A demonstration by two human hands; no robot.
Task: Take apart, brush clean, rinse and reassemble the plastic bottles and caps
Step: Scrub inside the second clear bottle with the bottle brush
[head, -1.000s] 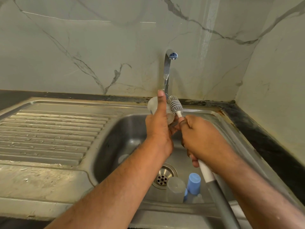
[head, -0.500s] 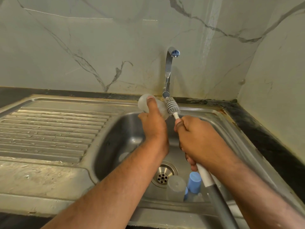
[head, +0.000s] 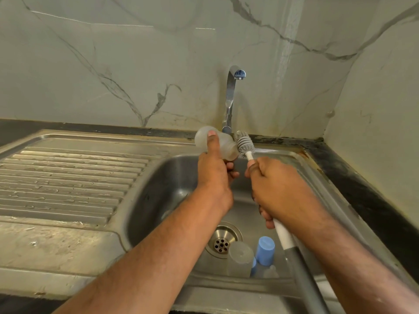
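Both hands are busy above a steel sink point(head: 317, 175). One left hand point(head: 214, 172) grips a frosted clear plastic bottle point(head: 223, 145), thumb laid along its side, holding it tilted over the basin's far edge with its mouth toward the brush. One right hand point(head: 275, 184) is clenched around the white handle of a bottle brush point(head: 244, 146), whose grey bristle head sits just beside the bottle's mouth. Nearest the viewer, low in the basin beside the round drain point(head: 222, 240), lie one more frosted bottle point(head: 240, 257) and two blue caps point(head: 265, 248), the second mostly hidden. A ribbed draining board point(head: 68, 177) extends left. Farther back, one chrome tap point(head: 231, 96) rises against a pale marble-veined wall point(head: 113, 64) meeting a dark counter edge point(head: 353, 175).
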